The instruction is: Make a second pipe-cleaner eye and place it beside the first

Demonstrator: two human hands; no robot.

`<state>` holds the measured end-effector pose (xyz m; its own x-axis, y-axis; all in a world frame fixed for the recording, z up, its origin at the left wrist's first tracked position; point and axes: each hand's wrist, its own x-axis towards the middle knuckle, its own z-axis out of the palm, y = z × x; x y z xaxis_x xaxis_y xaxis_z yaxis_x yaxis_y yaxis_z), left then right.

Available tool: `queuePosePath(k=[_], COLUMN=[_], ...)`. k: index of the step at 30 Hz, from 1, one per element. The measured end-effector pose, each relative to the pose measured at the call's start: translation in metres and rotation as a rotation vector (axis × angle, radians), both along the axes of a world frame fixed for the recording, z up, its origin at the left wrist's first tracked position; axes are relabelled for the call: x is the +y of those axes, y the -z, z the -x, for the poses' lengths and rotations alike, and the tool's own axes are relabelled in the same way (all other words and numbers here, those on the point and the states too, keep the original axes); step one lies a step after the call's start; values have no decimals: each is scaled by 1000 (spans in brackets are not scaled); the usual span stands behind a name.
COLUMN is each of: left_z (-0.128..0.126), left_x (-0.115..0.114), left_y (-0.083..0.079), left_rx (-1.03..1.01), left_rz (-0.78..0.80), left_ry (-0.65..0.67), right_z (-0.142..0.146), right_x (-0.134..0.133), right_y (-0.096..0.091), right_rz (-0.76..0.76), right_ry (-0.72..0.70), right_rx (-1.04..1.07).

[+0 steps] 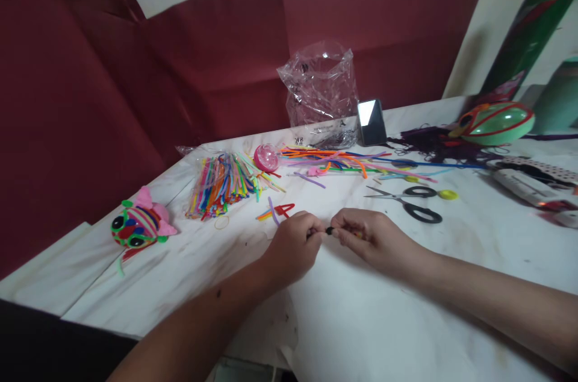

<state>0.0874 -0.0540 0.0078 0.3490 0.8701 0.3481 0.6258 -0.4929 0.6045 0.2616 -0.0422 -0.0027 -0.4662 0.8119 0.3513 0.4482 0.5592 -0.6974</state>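
Black bead [329,230] sits pinched between my left hand [293,246] and right hand [368,237], fingertips of both closed on it above the white table [383,309], near the scissors [413,201].

White table [406,322] w/ scissors [413,201], pipe cleaners [221,183], plastic bag [320,93], phone [371,122], fuzzy toy [138,225]

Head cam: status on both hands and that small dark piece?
Left hand and right hand fingertip to fingertip, both pinching small dark piece just above white table. Scissors lie open behind right hand, apart. Nothing between the hands.
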Motion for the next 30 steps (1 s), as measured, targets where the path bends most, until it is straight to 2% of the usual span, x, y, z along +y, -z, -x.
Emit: queuePosePath(k=[4, 9, 11, 15, 17, 24, 28, 30], left_z=[1, 0, 0, -2, -5, -10, -3, 0], left_x=[0, -1, -1, -3, -5, -9, -4, -2], left_y=[5, 7, 5, 0, -1, 6, 4, 3], left_rx=[77, 105, 49, -166, -239, -232, -119, -32], left_rz=[-118, -210, -212, -133, -118, -109, -1, -1], left_ry=[81, 174, 161, -2, -64, -72, -18, 13], right_z=[-3, -4, -3, 2, 4, 6, 2, 0], right_x=[-1, -2, -2, -3, -4, -8, -5, -3], right_y=[-3, 1, 1, -1, 0, 4, 2, 0], right_rz=[-148, -182, -100, 241, 305, 224, 110, 41], right_ry=[-65, -104, -69, -44, -52, -4, -5, -2], right_rx=[-123, -162, -106, 189, 289, 311, 165, 59])
